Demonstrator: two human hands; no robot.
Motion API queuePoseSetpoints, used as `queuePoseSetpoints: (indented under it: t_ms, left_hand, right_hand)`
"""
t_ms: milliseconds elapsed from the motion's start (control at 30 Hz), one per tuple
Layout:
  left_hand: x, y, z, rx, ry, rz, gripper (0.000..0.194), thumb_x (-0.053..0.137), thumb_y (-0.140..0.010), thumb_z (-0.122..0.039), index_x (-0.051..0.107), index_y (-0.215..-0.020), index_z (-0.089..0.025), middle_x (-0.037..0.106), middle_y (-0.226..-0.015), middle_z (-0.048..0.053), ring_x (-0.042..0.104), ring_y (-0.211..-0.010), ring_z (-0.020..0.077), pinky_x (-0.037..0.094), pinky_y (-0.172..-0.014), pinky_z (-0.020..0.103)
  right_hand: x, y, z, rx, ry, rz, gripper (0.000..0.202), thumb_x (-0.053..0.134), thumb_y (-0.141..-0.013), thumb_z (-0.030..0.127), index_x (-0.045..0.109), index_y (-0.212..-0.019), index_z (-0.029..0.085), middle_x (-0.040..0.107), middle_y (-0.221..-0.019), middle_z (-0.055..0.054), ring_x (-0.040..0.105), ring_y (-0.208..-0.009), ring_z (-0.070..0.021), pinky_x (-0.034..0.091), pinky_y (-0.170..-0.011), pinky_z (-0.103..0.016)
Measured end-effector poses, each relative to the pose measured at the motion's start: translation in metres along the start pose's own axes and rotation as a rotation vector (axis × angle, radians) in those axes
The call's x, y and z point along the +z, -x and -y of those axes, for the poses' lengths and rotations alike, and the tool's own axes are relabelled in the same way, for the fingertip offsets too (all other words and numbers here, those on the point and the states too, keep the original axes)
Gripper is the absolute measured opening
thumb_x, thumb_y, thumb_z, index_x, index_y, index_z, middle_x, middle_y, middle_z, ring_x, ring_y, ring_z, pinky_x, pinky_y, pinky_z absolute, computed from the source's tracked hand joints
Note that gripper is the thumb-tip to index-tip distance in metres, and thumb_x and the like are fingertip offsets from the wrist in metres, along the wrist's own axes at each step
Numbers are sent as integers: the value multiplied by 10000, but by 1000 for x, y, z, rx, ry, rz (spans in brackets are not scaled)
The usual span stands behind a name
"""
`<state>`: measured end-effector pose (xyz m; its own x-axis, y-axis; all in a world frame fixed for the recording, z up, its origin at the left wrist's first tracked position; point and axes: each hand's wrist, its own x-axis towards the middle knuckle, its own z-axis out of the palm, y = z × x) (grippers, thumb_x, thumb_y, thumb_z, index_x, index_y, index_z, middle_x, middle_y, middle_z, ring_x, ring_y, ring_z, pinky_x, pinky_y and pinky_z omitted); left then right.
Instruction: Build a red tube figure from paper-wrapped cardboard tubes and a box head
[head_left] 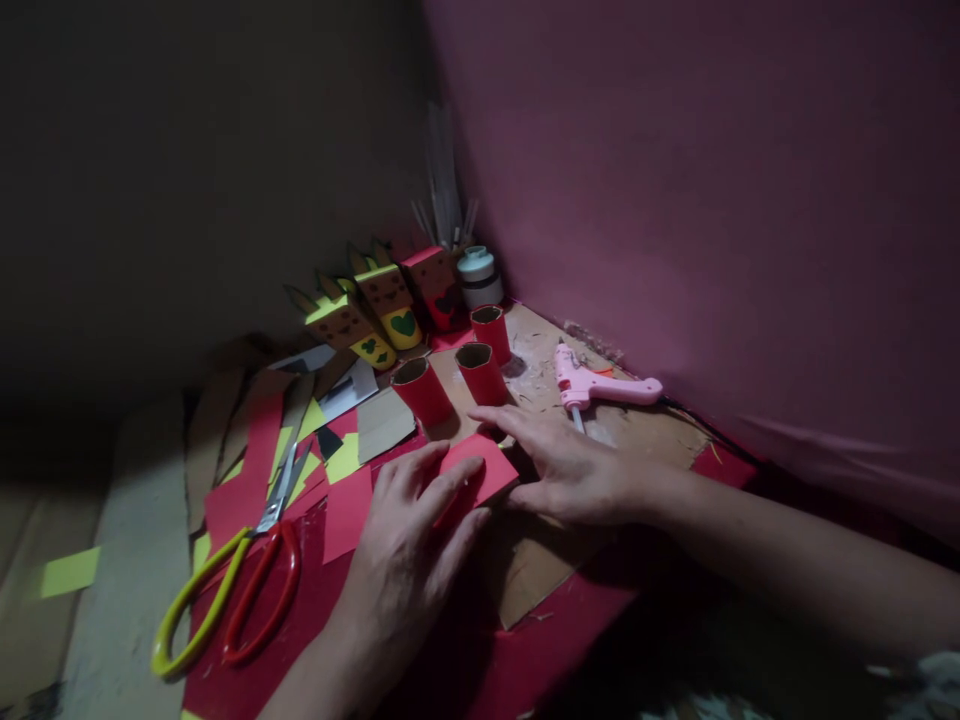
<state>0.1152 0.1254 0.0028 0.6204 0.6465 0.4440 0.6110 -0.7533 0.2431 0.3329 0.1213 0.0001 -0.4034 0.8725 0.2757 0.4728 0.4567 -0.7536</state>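
A red paper-covered box sits at the front of the cardboard sheet. My left hand is closed round its left side, fingers over the top. At its right and far side is my right hand, thumb and fingers apart, touching or very near the box; the contact is partly hidden. Just beyond the hands stand three red tubes with open tops, one at the left, one in the middle and one farther back.
Scissors with yellow and red handles lie open at the left among paper scraps. A pink glue gun rests at the right by the wall. Behind stand decorated figures and a jar.
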Motion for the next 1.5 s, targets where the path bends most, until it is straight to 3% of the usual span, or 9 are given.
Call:
queuePoseSetpoints:
  t_ms: [200, 633, 867, 967, 1067, 1167, 1367, 1500]
  left_hand:
    - [-2, 0, 2, -35, 97, 29, 276, 608, -926, -272, 639, -1200, -274, 553, -1296, 99, 582, -1147, 254, 567, -926, 436]
    - [-3, 2, 5, -129, 155, 74, 295, 614, -917, -397, 665, -1193, -307, 563, -1334, 95, 599, -1187, 278, 580, -915, 466]
    - [-4, 0, 6, -77, 129, 86, 291, 607, -927, -366, 648, -1206, -293, 561, -1354, 103, 608, -1188, 271, 597, -890, 445]
    - [-9, -1, 4, -10, 47, 76, 336, 600, -932, -334, 609, -1263, -276, 501, -1433, 123, 534, -1287, 302, 560, -960, 486]
    - [-18, 1, -1, 71, -39, 19, 378, 600, -930, -308, 566, -1301, -245, 466, -1472, 133, 489, -1328, 309, 515, -1023, 505]
    - [-22, 5, -3, 118, -80, -26, 335, 593, -933, -257, 582, -1264, -211, 523, -1429, 125, 514, -1300, 277, 519, -1030, 450]
    - [-8, 17, -2, 217, -155, -81, 308, 607, -911, -122, 603, -1218, -117, 652, -1282, 164, 570, -1239, 270, 512, -1028, 470]
    - [-1, 20, -3, 239, -153, -94, 325, 600, -906, -79, 594, -1230, -102, 690, -1241, 166, 589, -1233, 267, 522, -1019, 487]
  right_hand:
    - [0, -2, 0, 24, -51, 12, 735, 725, -751, 124, 430, -1424, 96, 548, -1345, -188, 510, -1268, -297, 447, -1048, -463]
    - [-3, -4, -2, -41, -120, 21, 545, 715, -749, 66, 545, -1262, 142, 600, -1231, -112, 572, -1145, -220, 481, -993, -380]
    - [-3, -2, 1, -40, -92, 9, 465, 700, -773, 68, 566, -1209, 154, 614, -1189, -102, 582, -1115, -214, 493, -986, -385]
    - [-3, 1, -1, -46, -68, 18, 548, 679, -787, 72, 510, -1302, 154, 579, -1245, -117, 566, -1151, -222, 495, -999, -396]
    - [-4, 5, -1, -47, -4, 35, 759, 715, -777, 112, 361, -1447, 137, 486, -1367, -163, 495, -1258, -260, 477, -1041, -427]
    - [-6, 9, 3, -118, 61, -21, 853, 765, -755, 186, 319, -1478, 113, 435, -1432, -185, 428, -1336, -281, 432, -1097, -459]
    - [2, 18, 12, -373, 340, -68, 438, 542, -915, 129, 535, -1342, 34, 543, -1418, -201, 456, -1368, -279, 420, -1131, -450]
    - [17, 23, 3, -477, 542, -164, 381, 427, -959, 55, 552, -1310, -26, 580, -1371, -240, 478, -1364, -300, 436, -1120, -492]
